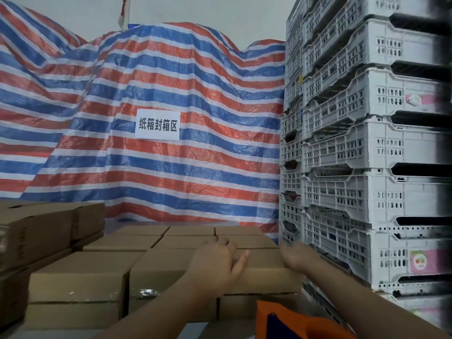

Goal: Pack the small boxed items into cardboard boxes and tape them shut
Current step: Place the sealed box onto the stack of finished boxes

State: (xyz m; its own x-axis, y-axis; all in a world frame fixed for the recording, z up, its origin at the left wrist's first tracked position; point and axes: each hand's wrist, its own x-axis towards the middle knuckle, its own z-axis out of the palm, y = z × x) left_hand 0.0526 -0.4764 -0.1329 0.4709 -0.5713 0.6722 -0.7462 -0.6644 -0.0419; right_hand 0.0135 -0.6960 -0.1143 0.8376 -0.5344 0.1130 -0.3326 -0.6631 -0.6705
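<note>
Nearest the lens, an orange and dark-blue plastic object [288, 322] is cut off by the bottom edge, too partial to identify. Both bare forearms reach over it to a closed brown cardboard box [264, 270] in the near right of a stacked block of similar cartons [80, 272]. The left hand [217, 260] lies on its top, fingers loosely straight; the right hand [297, 256] rests at its right edge, fingertips hidden, so its grip cannot be told. Grey slotted plastic crates [362, 148] tower beside it. Behind hangs a red-blue-white striped tarpaulin [146, 81] with a white paper sign [158, 124].
</note>
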